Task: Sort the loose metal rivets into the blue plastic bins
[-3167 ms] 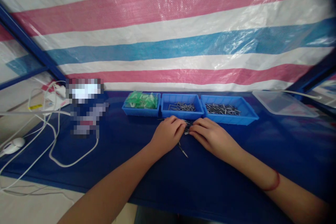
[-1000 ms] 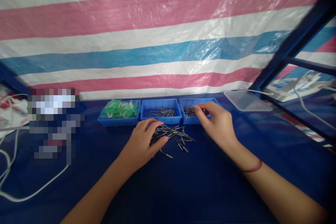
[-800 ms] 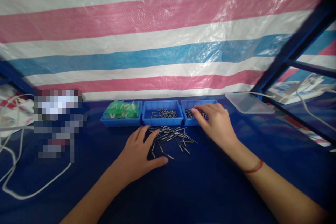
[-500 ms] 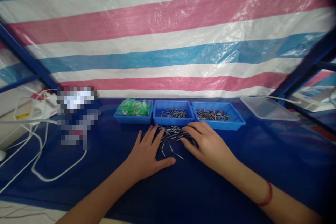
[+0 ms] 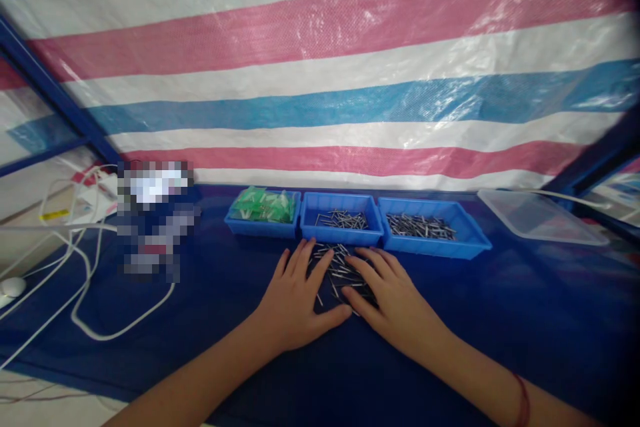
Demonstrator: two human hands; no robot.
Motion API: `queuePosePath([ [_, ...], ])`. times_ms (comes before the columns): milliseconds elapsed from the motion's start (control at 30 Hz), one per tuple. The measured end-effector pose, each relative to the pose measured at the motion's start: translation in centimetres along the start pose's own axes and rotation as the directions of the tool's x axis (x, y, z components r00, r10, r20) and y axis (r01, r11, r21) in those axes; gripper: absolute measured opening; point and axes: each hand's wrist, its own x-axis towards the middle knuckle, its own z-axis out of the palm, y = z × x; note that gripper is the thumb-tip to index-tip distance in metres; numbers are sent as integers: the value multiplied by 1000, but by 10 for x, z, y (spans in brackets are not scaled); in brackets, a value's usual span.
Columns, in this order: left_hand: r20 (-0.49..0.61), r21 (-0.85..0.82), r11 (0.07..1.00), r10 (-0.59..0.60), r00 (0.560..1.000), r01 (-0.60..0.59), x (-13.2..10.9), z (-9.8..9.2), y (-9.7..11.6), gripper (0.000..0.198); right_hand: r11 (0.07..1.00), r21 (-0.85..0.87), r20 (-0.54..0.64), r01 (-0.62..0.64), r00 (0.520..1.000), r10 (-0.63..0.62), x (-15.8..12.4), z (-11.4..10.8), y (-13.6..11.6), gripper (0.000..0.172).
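A loose pile of thin metal pins, which look like rivets (image 5: pixel 339 269), lies on the dark blue table between my hands. My left hand (image 5: pixel 295 300) rests at the pile's left side, palm down, fingers spread and thumb stretched toward the right. On the other side my right hand (image 5: pixel 395 293) is spread too, its fingertips touching the pins and partly covering them. Just behind stand three blue bins: a left bin (image 5: pixel 263 229) with green-and-white plastic packets (image 5: pixel 264 205), a middle bin (image 5: pixel 343 235) with some pins, and a right bin (image 5: pixel 473 240) with more pins.
A clear plastic lid (image 5: pixel 540 217) lies at the back right. White cables (image 5: pixel 93 327) loop over the left side near a blurred-out item (image 5: pixel 155 183). Behind the table hangs a striped plastic sheet (image 5: pixel 320 100), with blue frame posts (image 5: pixel 65 100) at both sides.
Both hands have drawn closer together around the pins, and the left thumb now nearly meets the right hand. The pile looks more gathered. The view has shifted slightly.
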Motion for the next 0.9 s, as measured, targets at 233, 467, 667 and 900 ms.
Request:
queuePosePath([
  [233, -2, -29, 999, 43, 999, -43, 3, 1, 1, 78, 992, 119, 22, 34, 999, -37, -3, -1, 1, 33],
  [467, -114, -102, 988, 106, 988, -118, 13, 7, 0, 76, 967, 246, -38, 64, 998, -56, -3, 0, 0, 27],
  [667, -98, -93, 981, 163, 982, -172, 14, 8, 2, 69, 959, 267, -45, 94, 995, -85, 1, -2, 3, 20],
  [900, -75, -101, 978, 177, 981, -184, 16, 4, 5, 58, 978, 157, -78, 135, 989, -124, 6, -12, 7, 19],
])
